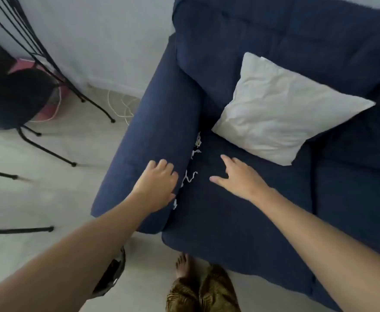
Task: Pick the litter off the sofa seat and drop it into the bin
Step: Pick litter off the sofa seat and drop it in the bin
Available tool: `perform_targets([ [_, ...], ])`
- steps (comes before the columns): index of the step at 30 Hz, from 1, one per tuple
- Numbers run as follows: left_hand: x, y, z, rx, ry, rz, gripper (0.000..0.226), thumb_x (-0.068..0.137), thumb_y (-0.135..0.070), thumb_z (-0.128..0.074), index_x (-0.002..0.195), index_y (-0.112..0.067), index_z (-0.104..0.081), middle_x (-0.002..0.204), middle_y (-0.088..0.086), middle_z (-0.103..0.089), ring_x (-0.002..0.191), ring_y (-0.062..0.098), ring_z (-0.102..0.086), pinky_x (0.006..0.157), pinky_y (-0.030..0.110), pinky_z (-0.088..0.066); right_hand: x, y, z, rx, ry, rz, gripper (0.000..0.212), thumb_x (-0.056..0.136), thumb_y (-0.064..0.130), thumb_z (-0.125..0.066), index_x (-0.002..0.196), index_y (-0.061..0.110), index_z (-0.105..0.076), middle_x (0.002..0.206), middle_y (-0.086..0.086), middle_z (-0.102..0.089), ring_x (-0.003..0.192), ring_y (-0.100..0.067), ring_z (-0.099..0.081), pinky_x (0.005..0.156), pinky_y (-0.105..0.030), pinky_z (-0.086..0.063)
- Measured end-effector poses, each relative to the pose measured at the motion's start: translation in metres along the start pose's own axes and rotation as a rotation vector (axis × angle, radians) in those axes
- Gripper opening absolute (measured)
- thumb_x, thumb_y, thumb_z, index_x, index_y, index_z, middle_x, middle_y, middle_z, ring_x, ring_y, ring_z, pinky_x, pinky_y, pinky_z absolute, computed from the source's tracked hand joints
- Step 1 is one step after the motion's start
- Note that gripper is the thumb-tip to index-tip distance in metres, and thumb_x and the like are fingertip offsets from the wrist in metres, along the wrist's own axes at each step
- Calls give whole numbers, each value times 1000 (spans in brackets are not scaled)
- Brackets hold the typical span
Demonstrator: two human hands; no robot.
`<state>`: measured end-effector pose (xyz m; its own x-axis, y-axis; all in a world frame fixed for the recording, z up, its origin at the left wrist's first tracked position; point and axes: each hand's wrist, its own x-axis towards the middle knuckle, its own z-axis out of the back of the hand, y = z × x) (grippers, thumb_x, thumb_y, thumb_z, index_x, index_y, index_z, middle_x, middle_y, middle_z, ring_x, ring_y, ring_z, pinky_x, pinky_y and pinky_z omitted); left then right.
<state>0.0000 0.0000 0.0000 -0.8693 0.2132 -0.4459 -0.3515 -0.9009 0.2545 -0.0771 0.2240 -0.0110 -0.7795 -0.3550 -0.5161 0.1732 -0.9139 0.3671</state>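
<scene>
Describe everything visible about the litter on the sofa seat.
The litter is thin white scraps, like torn paper or string, though blur hides which. They lie in a broken line along the crease between the sofa seat and the armrest, from beside the left hand toward the white cushion. Neither hand holds any.

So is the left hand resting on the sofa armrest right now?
Touching. The head view shows the left hand lying palm-down on the armrest, fingers spread over its inner edge, with no gap visible between hand and fabric.
</scene>
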Motion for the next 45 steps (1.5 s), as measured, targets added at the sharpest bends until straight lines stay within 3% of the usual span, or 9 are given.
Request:
perform_targets([
  [5, 60, -56, -97, 182, 166, -67, 39, 95, -30, -55, 129, -12, -60, 124, 10, -52, 115, 33, -41, 106, 48, -25, 86, -12, -102, 87, 166, -21, 86, 95, 53, -66, 160, 11, -28, 140, -13, -59, 126, -30, -59, 102, -43, -51],
  [13, 114, -92, -178, 498, 306, -171, 54, 99, -43, -54, 145, -17, -49, 150, 15, -38, 134, 38, -28, 114, 55, -9, 193, -2, -190, 127, 146, -4, 50, 97, 32, -70, 137, 10, -51, 127, -15, -65, 110, -31, -67, 90, -41, -57],
  [17, 121, -103, -198, 484, 347, -200, 56, 98, -46, -55, 144, -15, -48, 145, 14, -44, 131, 36, -33, 114, 53, -12, 211, 12, -212, -51, 66, -20, 7, 100, 3, -59, 96, 8, -62, 116, -14, -68, 99, -29, -69, 71, -33, -49],
  [22, 124, -105, -193, 356, 364, -197, 33, 99, -39, -56, 125, -19, -60, 118, 4, -60, 117, 27, -47, 108, 45, -22, 211, 9, -222, -60, -79, -61, 45, 102, -5, -46, 64, 17, -37, 89, -7, -67, 72, -21, -58, 62, -31, -42],
  [26, 115, -101, -179, 134, 305, -142, 15, 97, -24, -59, 109, -18, -66, 112, 5, -62, 108, 25, -52, 102, 42, -28, 201, 1, -206, 175, -55, -37, 32, 104, 9, -55, 75, 7, -70, 82, -6, -71, 72, -22, -68, 60, -34, -55],
  [32, 62, -57, -135, -624, -254, 93, 27, 59, 9, -79, 65, -11, -63, 79, 8, -58, 63, 22, -55, 53, 28, -41, 146, 4, -145, 388, -184, -10, 19, 100, 21, -66, 89, 18, -81, 73, 0, -74, 60, -10, -67, 60, -34, -60],
  [35, 15, -31, -139, -874, -467, 277, 5, 89, -9, -71, 86, -13, -72, 92, 0, -56, 66, 13, -52, 57, 23, -45, 113, 39, -115, 399, -261, 98, 13, 99, 22, -69, 93, 22, -81, 70, 6, -73, 47, -2, -59, 48, -14, -49],
  [38, -46, 0, -153, -1090, -665, 585, 21, 101, -24, -59, 102, -16, -78, 96, -4, -63, 79, 8, -59, 74, 19, -48, 83, 97, -98, 459, -282, 215, 13, 98, 24, -69, 93, 23, -81, 70, 7, -73, 43, -6, -56, 50, -12, -46],
  [45, -172, 19, -282, -1214, -494, 1297, 17, 96, -20, -67, 104, -13, -79, 95, -8, -67, 85, 7, -60, 79, 0, -34, 20, 239, -164, 423, 32, 520, 7, 94, 27, -75, 91, 21, -77, 70, 13, -69, 62, -5, -65, 55, -15, -48],
])
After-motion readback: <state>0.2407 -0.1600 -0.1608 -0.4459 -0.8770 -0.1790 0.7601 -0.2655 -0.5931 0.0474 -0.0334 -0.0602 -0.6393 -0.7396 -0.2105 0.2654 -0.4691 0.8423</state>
